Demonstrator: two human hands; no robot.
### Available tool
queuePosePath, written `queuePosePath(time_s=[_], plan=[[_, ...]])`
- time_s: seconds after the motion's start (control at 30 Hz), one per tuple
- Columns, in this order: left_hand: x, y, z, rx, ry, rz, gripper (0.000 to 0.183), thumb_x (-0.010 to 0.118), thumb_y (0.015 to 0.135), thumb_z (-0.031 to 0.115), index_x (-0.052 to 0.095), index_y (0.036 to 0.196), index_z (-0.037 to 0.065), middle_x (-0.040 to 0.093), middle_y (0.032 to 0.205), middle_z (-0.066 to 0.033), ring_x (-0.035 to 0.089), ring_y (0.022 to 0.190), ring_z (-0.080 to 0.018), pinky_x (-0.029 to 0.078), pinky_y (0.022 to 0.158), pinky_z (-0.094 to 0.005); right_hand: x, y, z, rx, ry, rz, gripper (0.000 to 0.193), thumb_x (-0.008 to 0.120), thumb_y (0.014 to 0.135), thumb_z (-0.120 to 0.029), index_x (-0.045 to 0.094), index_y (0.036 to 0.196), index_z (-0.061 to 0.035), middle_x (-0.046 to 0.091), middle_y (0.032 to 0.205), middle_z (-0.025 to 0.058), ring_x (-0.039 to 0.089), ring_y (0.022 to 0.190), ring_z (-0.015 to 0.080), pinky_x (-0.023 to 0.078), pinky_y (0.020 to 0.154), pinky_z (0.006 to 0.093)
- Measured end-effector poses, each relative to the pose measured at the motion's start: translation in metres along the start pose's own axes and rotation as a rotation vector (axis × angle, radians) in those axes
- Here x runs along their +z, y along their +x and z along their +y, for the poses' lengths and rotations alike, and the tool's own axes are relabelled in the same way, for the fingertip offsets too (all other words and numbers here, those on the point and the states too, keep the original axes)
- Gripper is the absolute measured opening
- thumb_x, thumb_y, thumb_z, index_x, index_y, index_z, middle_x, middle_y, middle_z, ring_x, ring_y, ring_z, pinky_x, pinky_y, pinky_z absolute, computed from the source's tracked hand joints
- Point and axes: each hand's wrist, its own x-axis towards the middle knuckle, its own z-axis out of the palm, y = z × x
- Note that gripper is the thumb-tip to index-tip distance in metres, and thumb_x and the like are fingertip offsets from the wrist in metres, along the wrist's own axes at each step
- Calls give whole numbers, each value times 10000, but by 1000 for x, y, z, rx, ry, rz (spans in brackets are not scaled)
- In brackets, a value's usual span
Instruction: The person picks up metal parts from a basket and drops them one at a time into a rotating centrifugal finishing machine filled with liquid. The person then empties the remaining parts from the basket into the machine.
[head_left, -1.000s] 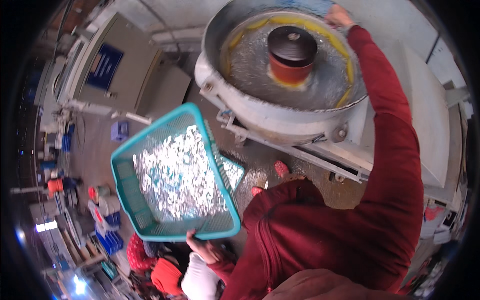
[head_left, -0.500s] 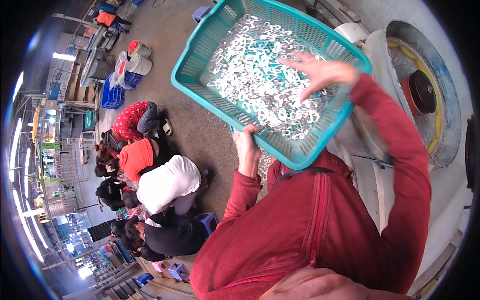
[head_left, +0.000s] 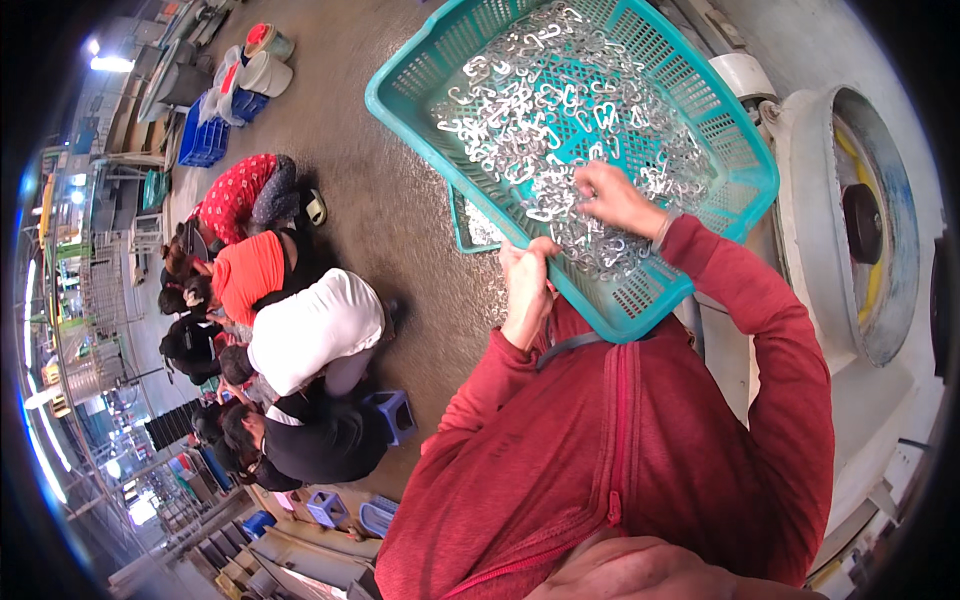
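Observation:
A teal plastic basket [head_left: 750, 205] with slotted walls is in front of me, tilted. Small shiny curved metal hooks [head_left: 500, 130] are spread over its floor, and bare teal mesh shows between them. At the near left, my left hand [head_left: 527, 290] grips the basket's rim. My right hand [head_left: 617, 203] is inside the basket among the hooks, its fingers curled closed. Whatever those fingers may hold is hidden. Below the left wall, part of a second teal basket [head_left: 466, 222] shows, with pale shiny pieces in it.
To my right stands a large round metal machine bowl [head_left: 900, 270] with a dark hub. Several people crouch together on the left, one in a white shirt [head_left: 315, 330]. A purple stool [head_left: 395, 415], a blue crate [head_left: 203, 140] and a white bucket [head_left: 268, 74] are on the floor.
My right hand has gone from spread fingers to curled ones and moved nearer me. The hooks lie thinner, with more basket floor showing. The second basket has come into view.

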Motion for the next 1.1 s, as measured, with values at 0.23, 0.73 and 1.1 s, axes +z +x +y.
queuePosePath(time_s=[0.23,0.73,1.1], plan=[[-10,12,8,39,19,-71,234,552,628,-12,437,821,53,434,586,-3,424,471,-119,359,432,-254,-64,13,7,491,1216,-92,187,648,705,-65,469,679,-112,555,735,-11,518,678,55,378,486,178],[-20,37,-6,-72,-23,-197,361,466,588,-54,453,948,-29,472,836,-82,498,773,-206,457,701,-357,-289,-93,-55,161,1016,218,105,684,687,-123,594,708,-73,588,717,-3,527,641,35,371,470,160],[4,23,-14,-69,43,-88,62,493,586,-4,466,642,0,464,735,-73,481,690,-203,441,658,-365,-368,-245,90,491,784,639,208,542,799,-105,520,995,-37,514,876,46,531,843,136,544,649,365]])
